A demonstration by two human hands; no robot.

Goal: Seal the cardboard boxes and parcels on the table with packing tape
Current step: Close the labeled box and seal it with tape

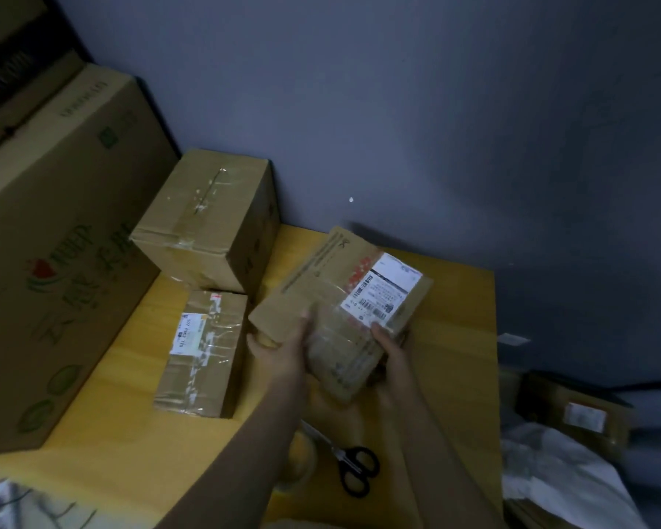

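left hand gripping parcel by loose near flap | right hand pinching right edge | risk: dropping tilted parcel onto surface, knocking scissors with forearm

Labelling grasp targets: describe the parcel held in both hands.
The held parcel is a flat brown cardboard box, tilted over the yellow table. A white shipping label with barcodes sits near its far right corner; clear tape crosses its top. The left hand grips its left edge, the right hand its near-right edge.
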